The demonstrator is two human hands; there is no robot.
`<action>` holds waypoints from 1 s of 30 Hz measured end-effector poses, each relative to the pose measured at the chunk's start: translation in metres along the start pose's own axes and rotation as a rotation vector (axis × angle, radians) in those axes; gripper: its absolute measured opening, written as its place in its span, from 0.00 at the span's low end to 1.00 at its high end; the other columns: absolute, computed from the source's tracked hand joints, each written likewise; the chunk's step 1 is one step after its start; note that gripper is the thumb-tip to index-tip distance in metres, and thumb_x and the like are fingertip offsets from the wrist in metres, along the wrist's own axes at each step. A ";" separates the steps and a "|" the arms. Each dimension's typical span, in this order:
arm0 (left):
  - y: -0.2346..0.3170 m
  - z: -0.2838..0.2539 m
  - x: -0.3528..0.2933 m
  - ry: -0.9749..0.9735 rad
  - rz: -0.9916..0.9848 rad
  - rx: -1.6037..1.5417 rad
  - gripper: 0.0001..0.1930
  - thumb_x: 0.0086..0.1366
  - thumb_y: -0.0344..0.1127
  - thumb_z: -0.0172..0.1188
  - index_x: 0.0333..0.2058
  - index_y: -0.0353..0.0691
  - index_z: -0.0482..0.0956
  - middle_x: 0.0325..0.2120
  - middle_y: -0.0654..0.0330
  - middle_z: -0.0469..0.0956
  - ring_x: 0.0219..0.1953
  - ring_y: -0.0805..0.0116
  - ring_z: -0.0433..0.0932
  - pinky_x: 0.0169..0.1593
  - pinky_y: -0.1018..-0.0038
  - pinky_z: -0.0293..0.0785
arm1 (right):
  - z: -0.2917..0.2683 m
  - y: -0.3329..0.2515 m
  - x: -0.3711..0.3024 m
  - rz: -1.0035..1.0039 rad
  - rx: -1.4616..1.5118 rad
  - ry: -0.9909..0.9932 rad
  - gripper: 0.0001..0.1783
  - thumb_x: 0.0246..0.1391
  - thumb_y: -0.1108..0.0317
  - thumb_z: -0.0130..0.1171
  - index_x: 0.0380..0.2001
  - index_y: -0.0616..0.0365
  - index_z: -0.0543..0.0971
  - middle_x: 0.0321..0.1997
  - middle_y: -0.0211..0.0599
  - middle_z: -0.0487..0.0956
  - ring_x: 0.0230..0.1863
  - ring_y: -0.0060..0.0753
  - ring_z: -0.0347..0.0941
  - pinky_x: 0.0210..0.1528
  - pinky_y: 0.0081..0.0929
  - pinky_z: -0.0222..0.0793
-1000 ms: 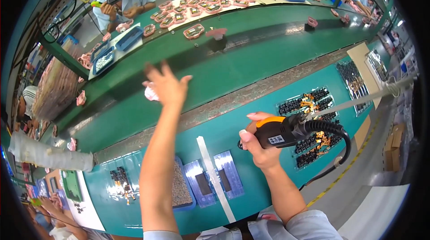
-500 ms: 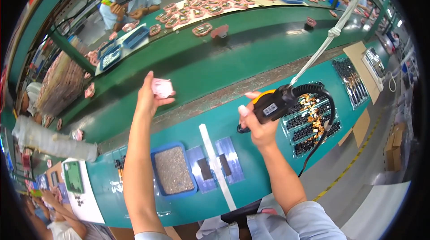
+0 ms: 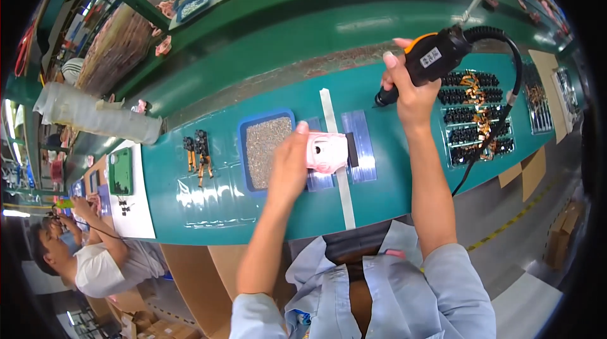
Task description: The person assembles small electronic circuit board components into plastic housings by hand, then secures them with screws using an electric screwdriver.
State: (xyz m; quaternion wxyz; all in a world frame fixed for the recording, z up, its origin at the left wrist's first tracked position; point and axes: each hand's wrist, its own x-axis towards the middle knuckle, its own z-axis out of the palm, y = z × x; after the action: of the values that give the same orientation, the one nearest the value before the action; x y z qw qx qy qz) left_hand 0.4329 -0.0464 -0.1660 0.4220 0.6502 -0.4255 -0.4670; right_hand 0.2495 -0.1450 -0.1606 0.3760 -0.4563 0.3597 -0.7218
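My left hand is closed on a pink plastic shell part, holding it above the taped middle of the green workbench. A dark recess shows in the shell's face. My right hand grips a black and orange electric screwdriver, its tip pointing down and to the left. A cord leaves its back end, and a pale rope runs up from it. Left of the shell sits a blue tray filled with many tiny screws. Clear plastic strips with a dark pad lie partly under the shell.
Right of the screwdriver are clear trays of black parts with orange ribbons. A few similar parts lie at left. The green conveyor belt crosses behind the bench. A co-worker sits at far left, near a green tray.
My left hand has brought the pink shell from over the conveyor toward me, above the bench. The head view has tilted down. My right hand still holds the screwdriver.
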 end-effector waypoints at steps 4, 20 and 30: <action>-0.022 0.027 -0.007 0.232 0.234 0.245 0.23 0.68 0.48 0.44 0.32 0.32 0.78 0.25 0.56 0.77 0.26 0.68 0.72 0.33 0.73 0.69 | 0.000 -0.001 -0.004 -0.003 0.009 -0.008 0.17 0.46 0.74 0.62 0.42 0.62 0.74 0.18 0.26 0.72 0.16 0.19 0.65 0.20 0.14 0.60; -0.031 0.034 0.010 0.338 0.604 0.626 0.06 0.60 0.30 0.53 0.30 0.35 0.78 0.33 0.54 0.75 0.33 0.57 0.72 0.41 0.67 0.68 | -0.003 0.002 -0.005 -0.011 0.009 -0.012 0.16 0.44 0.76 0.63 0.40 0.59 0.77 0.18 0.23 0.73 0.16 0.16 0.64 0.21 0.15 0.61; -0.021 0.033 0.000 0.299 0.767 0.691 0.14 0.57 0.35 0.58 0.40 0.35 0.77 0.46 0.52 0.74 0.47 0.51 0.69 0.53 0.63 0.65 | -0.004 -0.001 -0.012 -0.043 -0.111 -0.025 0.16 0.45 0.73 0.65 0.40 0.60 0.78 0.18 0.21 0.72 0.18 0.16 0.63 0.23 0.15 0.61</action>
State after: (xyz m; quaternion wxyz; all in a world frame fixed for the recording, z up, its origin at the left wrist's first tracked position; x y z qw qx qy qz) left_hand 0.4039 -0.0453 -0.1926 0.3797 0.6086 -0.6966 -0.0144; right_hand 0.2493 -0.1337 -0.1652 0.3392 -0.4930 0.3844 -0.7029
